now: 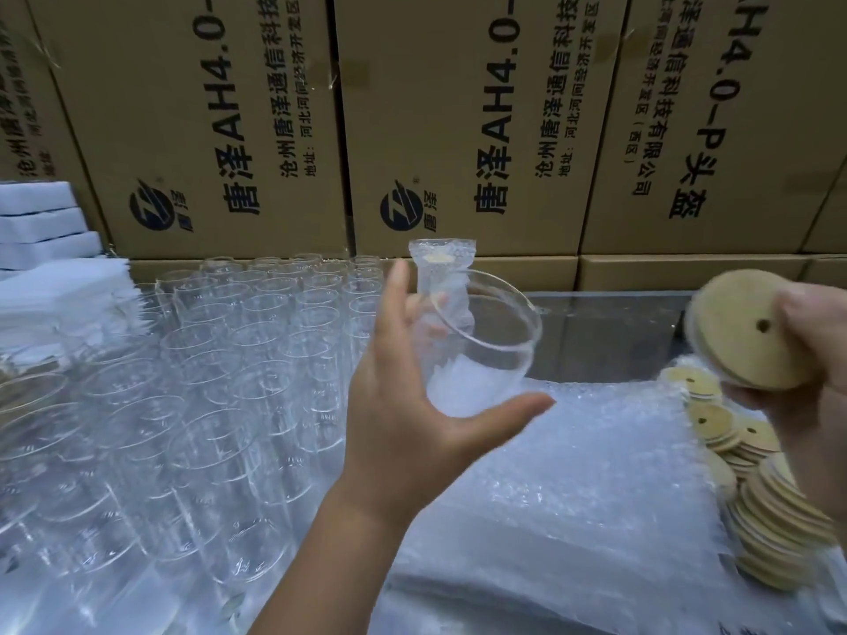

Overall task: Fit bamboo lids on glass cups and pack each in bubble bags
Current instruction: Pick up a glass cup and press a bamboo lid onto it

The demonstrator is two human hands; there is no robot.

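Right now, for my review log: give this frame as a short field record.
left hand: grips a tilted glass cup, unlidded
right hand: holds a bamboo lid, apart from the cup
at left: rows of empty cups
middle: bubble bags
at right: lid pile
behind held cup: one bagged cup

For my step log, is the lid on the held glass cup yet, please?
Off. The glass cup in the left hand shows an open rim; the right hand holds the bamboo lid apart.
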